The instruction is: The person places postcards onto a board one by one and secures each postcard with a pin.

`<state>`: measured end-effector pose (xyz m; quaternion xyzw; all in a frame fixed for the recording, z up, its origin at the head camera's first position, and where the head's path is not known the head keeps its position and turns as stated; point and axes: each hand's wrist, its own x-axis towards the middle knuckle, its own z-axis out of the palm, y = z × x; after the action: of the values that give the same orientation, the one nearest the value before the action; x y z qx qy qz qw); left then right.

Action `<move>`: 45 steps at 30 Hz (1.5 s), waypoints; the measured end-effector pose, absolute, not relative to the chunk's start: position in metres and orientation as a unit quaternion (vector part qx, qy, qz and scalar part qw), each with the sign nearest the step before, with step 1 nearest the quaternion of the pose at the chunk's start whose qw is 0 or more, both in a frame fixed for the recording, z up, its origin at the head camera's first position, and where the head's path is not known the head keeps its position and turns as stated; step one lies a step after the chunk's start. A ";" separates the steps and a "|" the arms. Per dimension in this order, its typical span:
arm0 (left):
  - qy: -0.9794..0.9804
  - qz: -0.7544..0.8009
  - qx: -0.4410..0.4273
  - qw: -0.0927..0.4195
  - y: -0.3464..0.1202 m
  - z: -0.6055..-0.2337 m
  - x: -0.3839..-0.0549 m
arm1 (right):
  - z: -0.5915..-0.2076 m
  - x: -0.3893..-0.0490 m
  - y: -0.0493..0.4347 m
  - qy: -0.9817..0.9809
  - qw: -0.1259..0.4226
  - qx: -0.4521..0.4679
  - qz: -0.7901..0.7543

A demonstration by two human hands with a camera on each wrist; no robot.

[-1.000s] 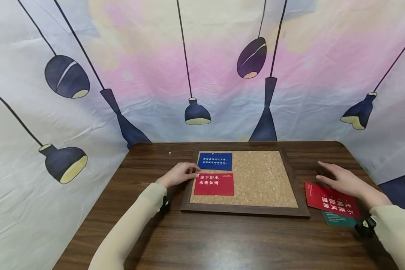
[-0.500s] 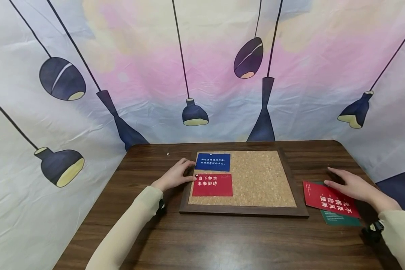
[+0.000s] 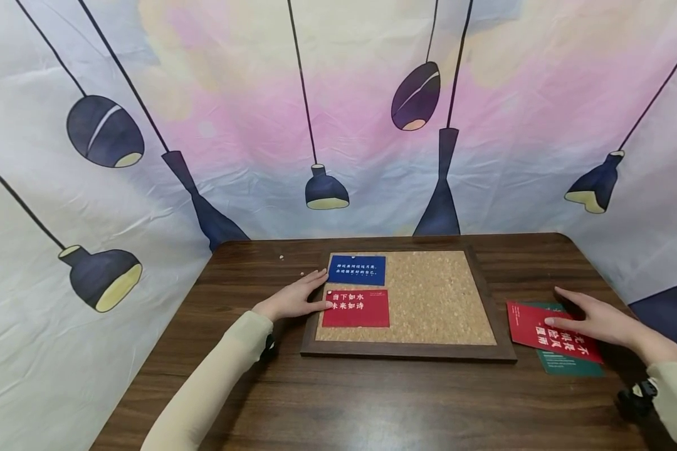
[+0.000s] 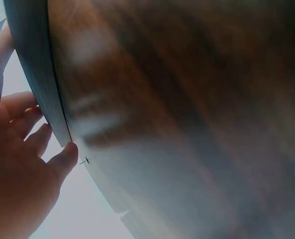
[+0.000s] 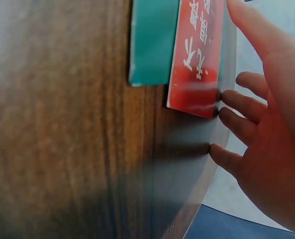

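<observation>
My left hand [image 3: 298, 298] lies at the left side of the corkboard [image 3: 429, 300], fingers spread over its dark wooden frame [image 4: 35, 64]. Its thumb reaches the left edge of a red card with white writing [image 3: 367, 313]. Above that card, a blue card [image 3: 356, 270] is on the cork. Right of the board, my right hand [image 3: 603, 318] spreads its fingers over another red card [image 3: 527, 326], thumb above the writing and nothing gripped. A green card [image 3: 570, 364] lies partly hidden underneath that one. In the right wrist view, fingertips are close to the red card's end [image 5: 195, 94].
Small pins [image 3: 281, 257] lie on the brown wooden table [image 3: 372, 401] left of the board. A tiny pin [image 3: 330, 292] shows at the red card's upper left corner. Behind the table hangs a cloth backdrop [image 3: 248, 125] printed with lamps.
My left hand's fingertips have spread apart, and its thumb has come down along the red card's left edge. My right hand has shifted rightward and nearer over the loose red card.
</observation>
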<state>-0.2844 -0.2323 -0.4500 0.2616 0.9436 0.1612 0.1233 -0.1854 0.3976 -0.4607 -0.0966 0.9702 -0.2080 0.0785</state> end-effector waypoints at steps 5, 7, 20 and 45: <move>0.945 0.140 0.269 0.121 -0.231 -0.451 -0.285 | -0.462 -0.182 0.398 0.968 0.085 -0.103 -0.214; 0.945 0.134 0.273 0.119 -0.231 -0.452 -0.285 | -0.462 -0.181 0.398 0.967 0.085 -0.107 -0.214; 0.939 0.145 0.282 0.129 -0.227 -0.446 -0.284 | -0.463 -0.176 0.399 0.962 0.098 -0.119 -0.225; 0.941 0.153 0.269 0.138 -0.226 -0.445 -0.287 | -0.461 -0.174 0.398 0.965 0.107 -0.120 -0.208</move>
<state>-0.2869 -0.2261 -0.4453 0.2685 0.9409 0.1534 0.1383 -0.1742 0.3985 -0.4612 -0.1197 0.9649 -0.2076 0.1074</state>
